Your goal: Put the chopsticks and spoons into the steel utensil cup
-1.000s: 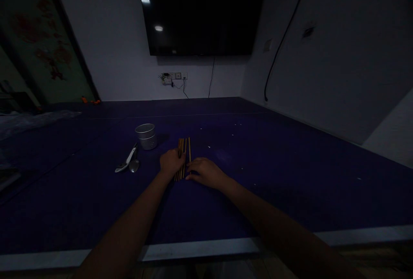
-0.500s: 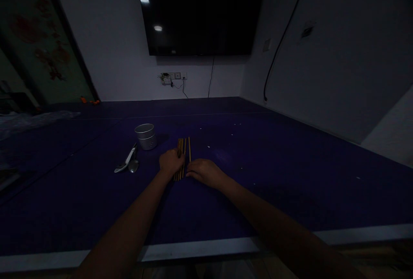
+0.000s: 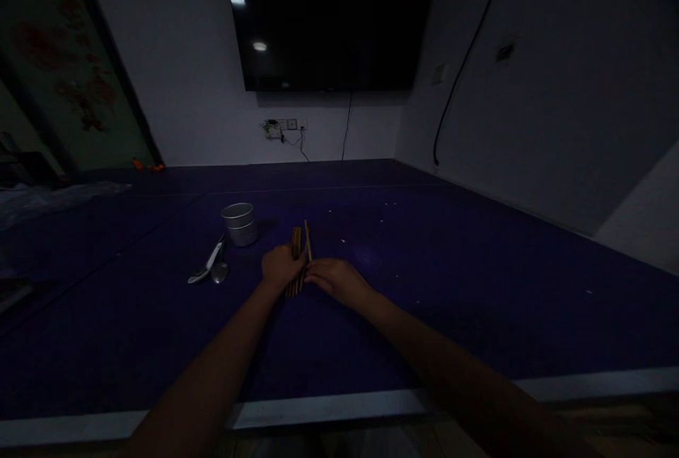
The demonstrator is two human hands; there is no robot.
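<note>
Several wooden chopsticks lie side by side on the purple tabletop, pointing away from me. My left hand is closed over the middle of this row, its thumb stretched along the right side. Just to the right, my right hand pinches another chopstick, whose far end leans leftward near my left thumb. The near part of that chopstick is hidden by my fingers. Dim light makes the fingertips hard to make out.
A metal cup stands left of the chopsticks. Beside it lie a white-handled utensil and a metal spoon. Clear plastic wrapping rests at the far left. A white edge borders the table's near side.
The chopstick at my right hand has shifted left and tilted toward the row. My right hand has come slightly closer to my left, which stays over the row.
</note>
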